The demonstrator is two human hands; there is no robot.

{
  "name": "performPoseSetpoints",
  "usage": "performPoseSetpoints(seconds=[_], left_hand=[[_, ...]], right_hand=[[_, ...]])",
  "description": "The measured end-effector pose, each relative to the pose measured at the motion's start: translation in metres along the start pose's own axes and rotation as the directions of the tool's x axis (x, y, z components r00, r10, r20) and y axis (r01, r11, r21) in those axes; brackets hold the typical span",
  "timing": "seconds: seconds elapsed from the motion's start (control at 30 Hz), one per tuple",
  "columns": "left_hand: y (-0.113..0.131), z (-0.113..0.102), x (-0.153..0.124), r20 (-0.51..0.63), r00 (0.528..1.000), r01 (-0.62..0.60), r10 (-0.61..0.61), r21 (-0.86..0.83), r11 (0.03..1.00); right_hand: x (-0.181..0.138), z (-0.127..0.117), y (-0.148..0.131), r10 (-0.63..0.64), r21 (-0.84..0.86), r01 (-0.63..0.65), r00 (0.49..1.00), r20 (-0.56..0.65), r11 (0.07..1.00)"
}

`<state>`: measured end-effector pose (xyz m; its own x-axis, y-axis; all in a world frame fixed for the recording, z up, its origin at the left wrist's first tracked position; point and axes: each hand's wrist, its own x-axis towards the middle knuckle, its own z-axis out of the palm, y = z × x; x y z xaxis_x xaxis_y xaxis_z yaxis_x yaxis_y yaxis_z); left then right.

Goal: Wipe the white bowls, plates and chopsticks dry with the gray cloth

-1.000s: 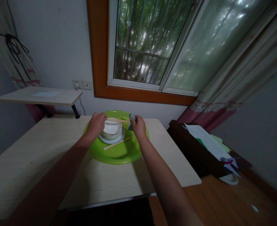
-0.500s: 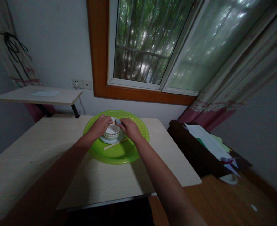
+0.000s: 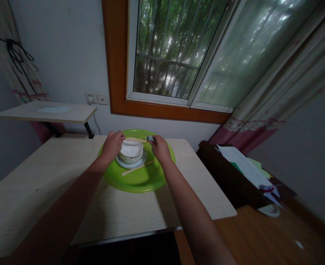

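A thin pair of chopsticks spans the gap between my hands, nearly level above the bowls. My left hand pinches their left end. Closed around a small grey-blue cloth, my right hand is at the right end of the chopsticks. Below, stacked white bowls sit on a pale plate. Another pair of chopsticks lies in front of the plate, on a round green tray.
The tray rests on a light wooden table. A raised shelf with a paper on it stands at the back left. Beyond the table's right edge is a dark brown piece of furniture with papers on top. A window is behind.
My hands have drawn apart, the right one moving right with the cloth. More of the held chopsticks and the top bowl now shows between them.
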<state>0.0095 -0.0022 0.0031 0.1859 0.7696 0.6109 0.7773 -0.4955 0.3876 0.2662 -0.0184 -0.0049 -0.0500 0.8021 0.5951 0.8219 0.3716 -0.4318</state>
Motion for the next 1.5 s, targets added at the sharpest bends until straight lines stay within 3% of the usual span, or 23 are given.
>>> performPoseSetpoints(seconds=[0.13, 0.27, 0.43, 0.6, 0.87, 1.1, 1.3, 1.5], left_hand=[[-0.001, 0.001, 0.0, 0.009, 1.0, 0.01, -0.01, 0.032, 0.999], [0.003, 0.004, -0.001, 0.039, 0.999, -0.028, 0.026, 0.064, 0.998], [0.008, 0.007, -0.002, 0.082, 0.994, -0.066, 0.066, -0.01, 0.998], [0.009, 0.007, -0.002, 0.102, 0.994, -0.036, 0.047, -0.106, 0.994], [0.01, 0.007, -0.003, 0.143, 0.983, -0.09, 0.12, -0.2, 0.976], [0.011, 0.002, -0.004, 0.123, 0.975, -0.17, 0.185, -0.122, 0.978], [0.012, 0.005, -0.006, 0.151, 0.95, -0.263, 0.274, -0.084, 0.961], [0.011, 0.008, -0.006, 0.15, 0.953, -0.252, 0.264, -0.09, 0.963]], right_hand=[[0.001, -0.006, 0.005, 0.102, 0.09, -0.088, 0.981, -0.163, 0.992], [0.001, -0.013, -0.008, 0.009, 0.171, 0.036, 0.966, -0.257, 0.985], [0.0, -0.011, -0.028, -0.229, 0.142, 0.244, 0.967, -0.111, 0.959], [-0.003, -0.007, -0.034, -0.39, 0.061, 0.386, 0.917, 0.079, 0.92], [-0.003, -0.005, -0.031, -0.319, -0.028, 0.326, 0.937, 0.144, 0.945], [-0.003, -0.006, -0.031, -0.325, -0.027, 0.33, 0.939, 0.115, 0.944], [-0.006, -0.007, -0.039, -0.391, -0.037, 0.401, 0.906, 0.159, 0.915], [-0.005, -0.006, -0.043, -0.342, -0.134, 0.373, 0.917, 0.207, 0.918]])
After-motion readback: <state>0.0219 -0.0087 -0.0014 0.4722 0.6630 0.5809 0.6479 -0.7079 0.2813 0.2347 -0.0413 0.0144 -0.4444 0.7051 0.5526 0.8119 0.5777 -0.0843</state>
